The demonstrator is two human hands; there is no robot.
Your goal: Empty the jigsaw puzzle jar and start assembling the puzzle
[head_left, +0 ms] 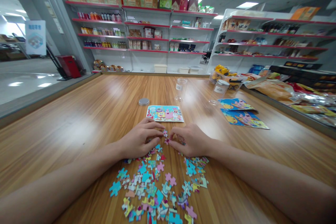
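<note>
When bringing two pieces this close, work lightly and low over the desk point(86, 122).

Hold the near piece point(167, 141) by its edge, as with the right hand point(191, 140), closed on it between thumb and forefinger. Steady the far piece point(165, 133) with the left hand point(141, 138), half-curled, fingertips at its side; cannot tell whether gripping or merely touching. Probably lining up one edge against the other: turn tab toward socket before pressing, press straight down rather than sideways, and leave the meeting edges free of fingers. Check colours against the picture point(165, 113), lying flat just beyond both hands. Avoid dragging a palm through the loose pieces point(159, 196), spread on the near side, with some close against both hands.
</note>
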